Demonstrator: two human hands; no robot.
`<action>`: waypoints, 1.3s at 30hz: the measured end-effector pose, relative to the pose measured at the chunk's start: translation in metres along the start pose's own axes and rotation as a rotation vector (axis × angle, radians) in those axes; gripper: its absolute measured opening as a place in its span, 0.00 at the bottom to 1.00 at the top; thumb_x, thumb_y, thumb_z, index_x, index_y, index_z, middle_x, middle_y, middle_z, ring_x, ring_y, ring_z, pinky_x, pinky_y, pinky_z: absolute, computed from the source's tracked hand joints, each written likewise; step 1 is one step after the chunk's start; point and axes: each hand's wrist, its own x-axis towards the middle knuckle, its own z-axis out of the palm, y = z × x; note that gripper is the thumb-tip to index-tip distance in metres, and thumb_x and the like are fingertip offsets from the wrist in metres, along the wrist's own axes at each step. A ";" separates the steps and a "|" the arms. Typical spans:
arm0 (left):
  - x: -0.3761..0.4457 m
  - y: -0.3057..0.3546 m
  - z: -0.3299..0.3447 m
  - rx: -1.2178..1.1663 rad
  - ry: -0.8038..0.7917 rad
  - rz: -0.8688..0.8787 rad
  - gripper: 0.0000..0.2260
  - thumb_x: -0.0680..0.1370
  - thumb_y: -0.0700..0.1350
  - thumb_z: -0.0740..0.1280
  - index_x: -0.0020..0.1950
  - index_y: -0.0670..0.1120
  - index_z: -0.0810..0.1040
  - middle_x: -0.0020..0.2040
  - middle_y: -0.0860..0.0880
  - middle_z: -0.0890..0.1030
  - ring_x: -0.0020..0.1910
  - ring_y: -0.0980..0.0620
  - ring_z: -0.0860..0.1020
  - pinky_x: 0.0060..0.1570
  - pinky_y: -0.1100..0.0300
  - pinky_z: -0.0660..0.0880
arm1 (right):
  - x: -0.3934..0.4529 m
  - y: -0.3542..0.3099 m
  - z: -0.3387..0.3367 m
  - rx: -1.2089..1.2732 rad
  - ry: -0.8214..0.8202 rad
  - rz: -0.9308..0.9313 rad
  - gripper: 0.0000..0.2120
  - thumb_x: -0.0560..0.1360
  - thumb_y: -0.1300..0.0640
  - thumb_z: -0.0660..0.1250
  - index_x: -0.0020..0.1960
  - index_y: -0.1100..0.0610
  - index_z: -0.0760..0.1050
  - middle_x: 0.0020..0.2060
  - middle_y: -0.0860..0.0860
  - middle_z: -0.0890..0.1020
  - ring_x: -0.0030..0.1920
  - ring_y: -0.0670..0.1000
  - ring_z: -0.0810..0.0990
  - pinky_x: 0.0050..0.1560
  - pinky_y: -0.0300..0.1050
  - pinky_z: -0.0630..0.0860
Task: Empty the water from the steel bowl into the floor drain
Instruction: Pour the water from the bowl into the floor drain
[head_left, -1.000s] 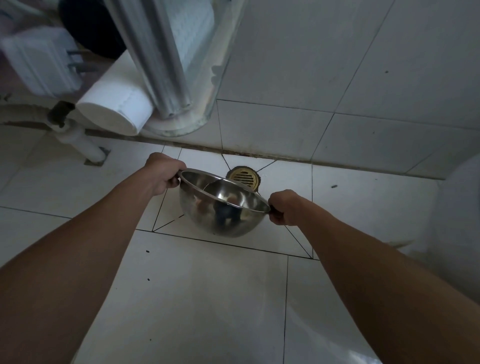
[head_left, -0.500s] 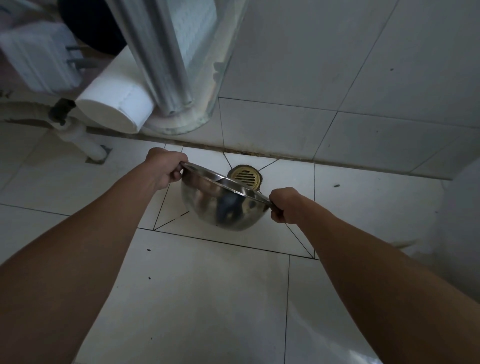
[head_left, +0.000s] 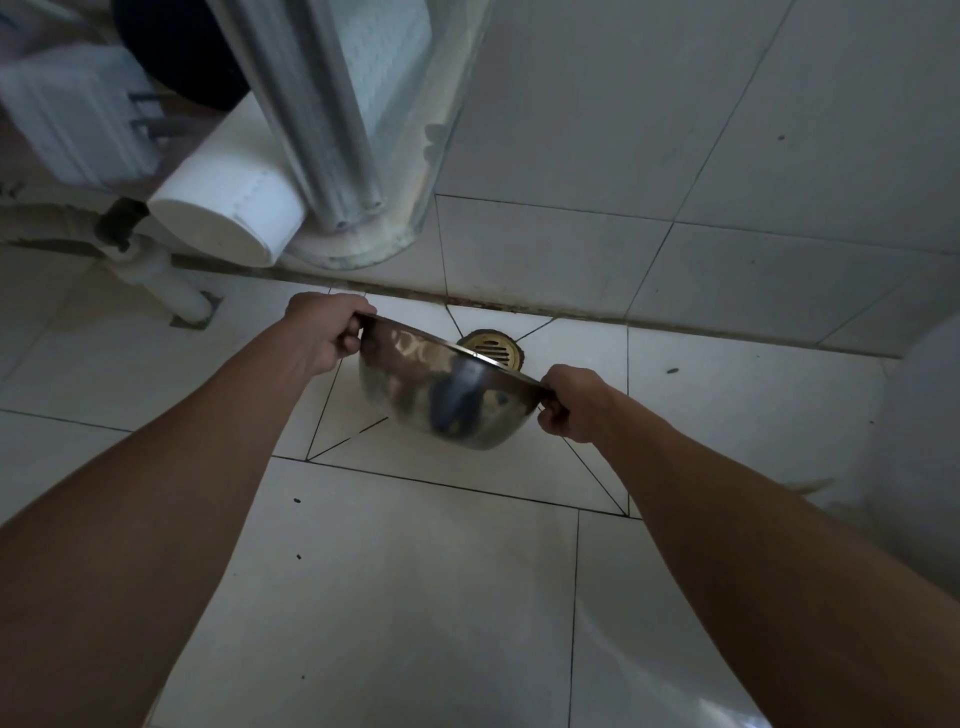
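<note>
The white tiled floor (head_left: 415, 597) fills most of the view, its dark grout lines converging toward the drain, and it meets a white tiled wall (head_left: 649, 130) along a stained joint across the upper half. At the top left a ribbed metal column (head_left: 317, 114) stands against the wall on a rounded pale base, with a broad white pipe end (head_left: 228, 213) just beside it and a narrower white waste pipe (head_left: 171, 291) entering the floor near the left edge. 2 bare forearms reach in from the bottom corners. Between them the steel bowl (head_left: 452, 395) is held above the floor, tilted steeply away from the person so that only its mirrored outer wall and thin rim show; whether water is leaving it cannot be told. The left hand (head_left: 324, 332) is closed on the rim's left end, fingers curled beneath. The right hand (head_left: 571, 402) is clenched on the rim's right end. The round brass floor drain (head_left: 493, 349), set close to the wall joint, peeks out just beyond the bowl's far rim.
</note>
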 end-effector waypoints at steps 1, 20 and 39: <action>0.001 0.000 0.000 -0.021 -0.003 -0.005 0.13 0.75 0.31 0.68 0.34 0.42 0.72 0.26 0.47 0.69 0.13 0.59 0.64 0.15 0.71 0.58 | 0.000 -0.001 -0.001 0.038 -0.003 -0.010 0.10 0.78 0.67 0.57 0.38 0.64 0.71 0.30 0.55 0.69 0.26 0.48 0.67 0.20 0.36 0.67; 0.002 0.007 0.008 -0.288 -0.145 -0.103 0.14 0.82 0.38 0.62 0.37 0.46 0.69 0.17 0.55 0.70 0.13 0.61 0.67 0.14 0.73 0.61 | 0.003 -0.009 -0.011 0.336 -0.014 -0.037 0.11 0.74 0.69 0.56 0.35 0.62 0.69 0.29 0.53 0.69 0.22 0.48 0.66 0.17 0.33 0.66; 0.000 0.005 0.003 -0.320 -0.118 -0.151 0.14 0.83 0.36 0.58 0.38 0.43 0.69 0.16 0.53 0.70 0.12 0.61 0.67 0.14 0.73 0.63 | -0.001 -0.009 -0.011 0.266 -0.006 0.009 0.10 0.77 0.67 0.55 0.37 0.62 0.69 0.29 0.54 0.69 0.16 0.47 0.66 0.16 0.33 0.66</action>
